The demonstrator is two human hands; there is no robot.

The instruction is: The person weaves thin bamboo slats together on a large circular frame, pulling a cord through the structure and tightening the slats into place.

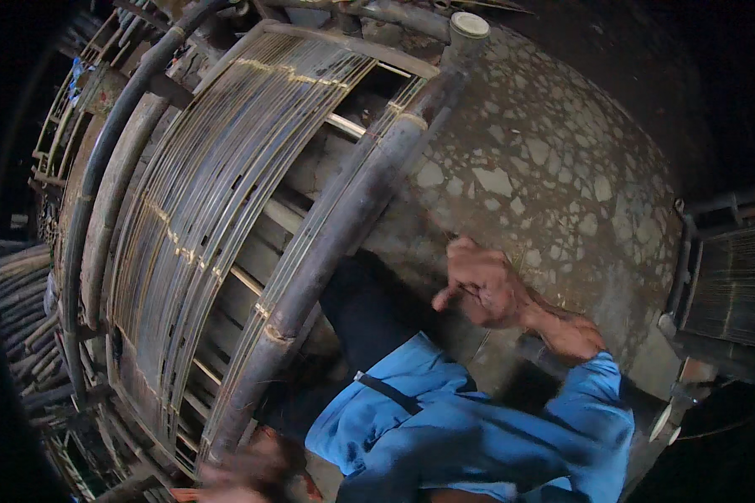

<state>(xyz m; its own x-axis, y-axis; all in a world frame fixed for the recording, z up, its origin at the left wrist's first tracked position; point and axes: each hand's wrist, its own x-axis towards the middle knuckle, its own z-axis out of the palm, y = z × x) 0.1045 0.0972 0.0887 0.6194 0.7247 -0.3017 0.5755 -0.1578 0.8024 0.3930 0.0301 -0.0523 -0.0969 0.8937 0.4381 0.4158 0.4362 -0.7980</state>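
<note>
My right hand (482, 285) is raised over the floor in front of my blue shirt (470, 436). Its fingers are curled in, with the thumb below them; what they hold, if anything, is too small to make out. At the lower left, my left hand (247, 474) is smeared by motion, close to the near end of a thick bamboo rail (352, 201). That rail edges a bamboo bench or bed frame. Thin split-bamboo slats (218, 176) run lengthwise over the frame, tied across with pale lashing (176, 239). Gaps show between the slats and the rail.
Beyond my right hand spreads a rough floor (554, 159) set with pale stones. Another slatted bamboo piece (726, 285) stands at the far right. Stacked bamboo poles (25, 293) lie at the left, and a curved pole (101, 176) borders the frame there.
</note>
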